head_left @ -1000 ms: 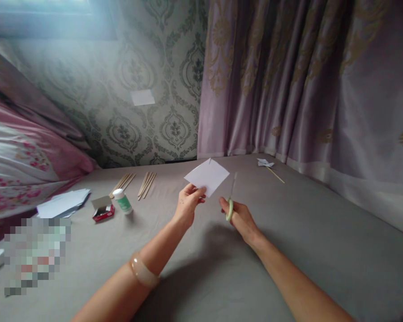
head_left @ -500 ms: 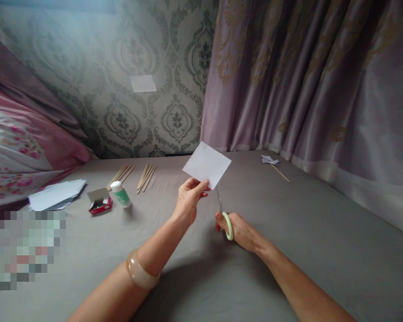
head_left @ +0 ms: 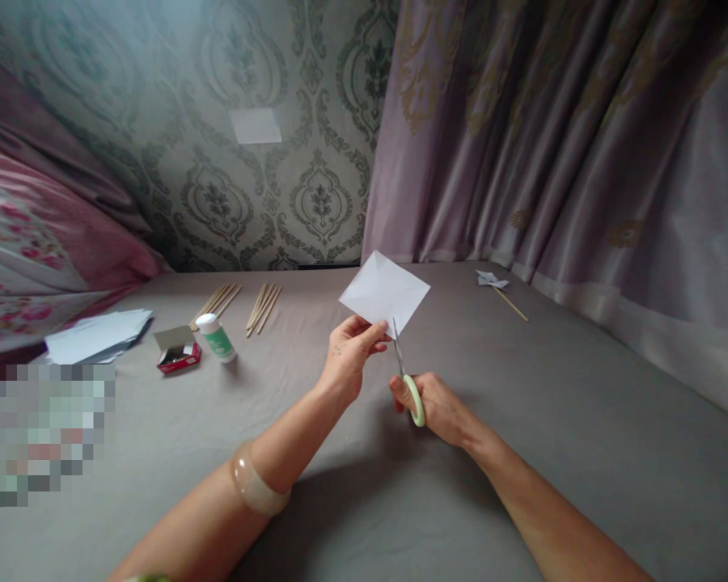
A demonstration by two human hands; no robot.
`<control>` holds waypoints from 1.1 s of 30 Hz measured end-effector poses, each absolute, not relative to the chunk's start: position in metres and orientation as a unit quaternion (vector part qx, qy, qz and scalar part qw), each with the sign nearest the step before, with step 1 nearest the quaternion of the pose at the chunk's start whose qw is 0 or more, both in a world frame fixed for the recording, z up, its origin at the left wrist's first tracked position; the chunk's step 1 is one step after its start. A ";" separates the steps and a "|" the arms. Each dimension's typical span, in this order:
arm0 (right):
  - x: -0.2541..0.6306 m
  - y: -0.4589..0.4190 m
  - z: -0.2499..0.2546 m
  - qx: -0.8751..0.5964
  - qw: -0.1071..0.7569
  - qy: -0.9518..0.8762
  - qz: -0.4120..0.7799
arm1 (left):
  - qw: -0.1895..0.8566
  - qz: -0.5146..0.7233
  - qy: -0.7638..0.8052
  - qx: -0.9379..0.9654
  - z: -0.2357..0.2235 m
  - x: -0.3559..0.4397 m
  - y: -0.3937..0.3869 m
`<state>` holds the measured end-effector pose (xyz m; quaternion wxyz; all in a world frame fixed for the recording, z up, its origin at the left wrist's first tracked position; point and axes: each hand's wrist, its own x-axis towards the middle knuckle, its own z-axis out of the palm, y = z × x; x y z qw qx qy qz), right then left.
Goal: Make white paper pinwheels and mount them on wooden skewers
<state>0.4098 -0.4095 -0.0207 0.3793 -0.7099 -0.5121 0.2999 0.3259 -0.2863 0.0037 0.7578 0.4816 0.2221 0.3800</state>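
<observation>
My left hand (head_left: 350, 356) pinches the lower corner of a white square of paper (head_left: 385, 291), held up above the grey sheet. My right hand (head_left: 432, 406) grips green-handled scissors (head_left: 408, 380); their blades point up and meet the paper's lower edge just right of my left thumb. A pale bangle (head_left: 256, 488) sits on my left forearm.
On the grey sheet (head_left: 552, 388) lie two bundles of wooden sticks (head_left: 264, 305), a glue bottle (head_left: 217, 338), a small red open box (head_left: 175, 352) and a stack of white paper (head_left: 100, 335) at the left. A paper pinwheel on a stick (head_left: 498, 288) lies by the curtain (head_left: 570, 137).
My right hand swung the scissors from beside the paper to under it, blades now at its lower edge. The left hand lifted the paper slightly.
</observation>
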 end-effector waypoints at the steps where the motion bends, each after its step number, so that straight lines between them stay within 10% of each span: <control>1: 0.410 -0.409 -0.021 -0.710 0.381 -0.511 0.299 | 0.757 0.381 0.223 0.482 0.004 0.326 -0.286; 33: 0.407 -0.406 -0.022 -0.741 0.392 -0.458 0.298 | 0.759 0.392 0.220 0.470 0.003 0.326 -0.287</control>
